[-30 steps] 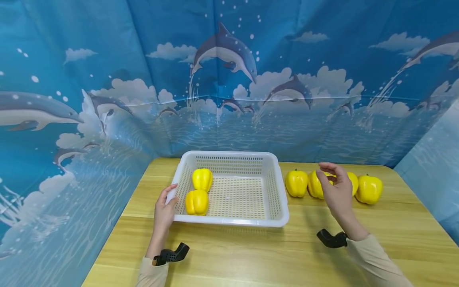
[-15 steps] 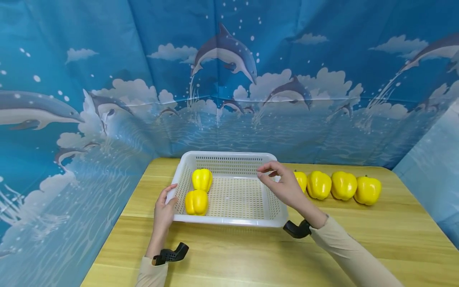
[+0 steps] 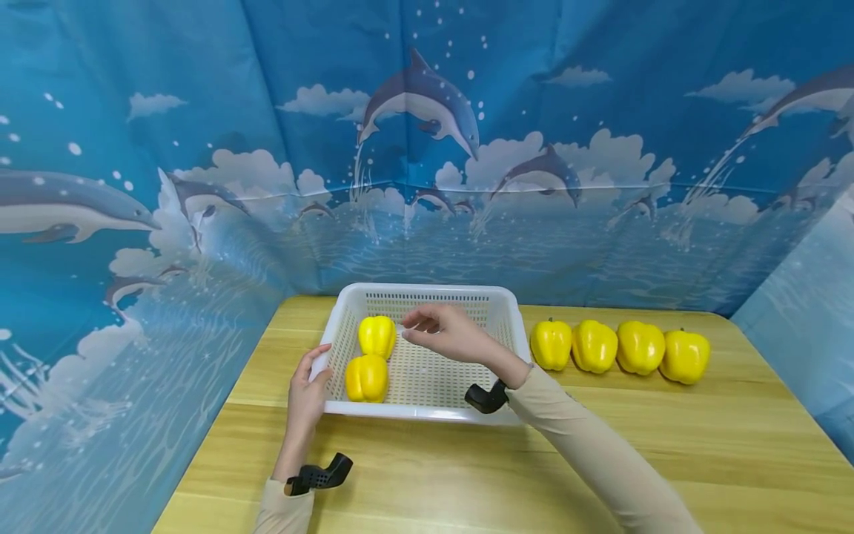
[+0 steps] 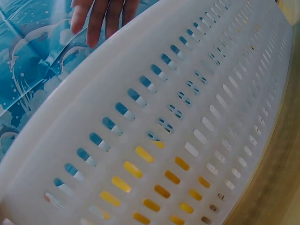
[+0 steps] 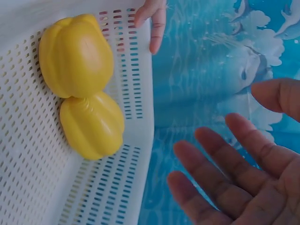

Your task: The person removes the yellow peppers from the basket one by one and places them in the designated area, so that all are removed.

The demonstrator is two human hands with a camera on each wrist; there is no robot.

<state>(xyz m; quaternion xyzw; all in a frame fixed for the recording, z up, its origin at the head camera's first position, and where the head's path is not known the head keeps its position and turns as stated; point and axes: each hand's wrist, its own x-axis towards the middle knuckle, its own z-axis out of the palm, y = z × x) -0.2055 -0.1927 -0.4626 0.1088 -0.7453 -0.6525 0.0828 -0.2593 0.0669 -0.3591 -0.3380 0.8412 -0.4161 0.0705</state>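
My left hand [image 3: 305, 397] holds the left rim of a white plastic basket [image 3: 420, 412], its thumb over the inside and fingers outside. Two yellow bell peppers touch inside the basket on the left: one pepper [image 3: 377, 336] behind, the other pepper [image 3: 366, 379] in front. Over the basket's middle hovers my right hand [image 3: 450, 335], fingers loosely bent, nothing in them, just right of the rear pepper. In the right wrist view its fingers [image 5: 211, 183] are spread. Yellow from the peppers shows through the slots of the basket wall [image 4: 183, 136] in the left wrist view.
Several more yellow bell peppers stand in a row right of the basket, from the nearest pepper [image 3: 551, 345] to the far-right pepper [image 3: 685, 357]. The wooden table [image 3: 634, 460] ends at a blue dolphin-print curtain [image 3: 427, 222]. Black wrist mounts [image 3: 485, 398] sit on both forearms.
My right hand has swept left from above the pepper row to over the basket, carrying nothing. The left hand, the basket and all the peppers stay where they were.
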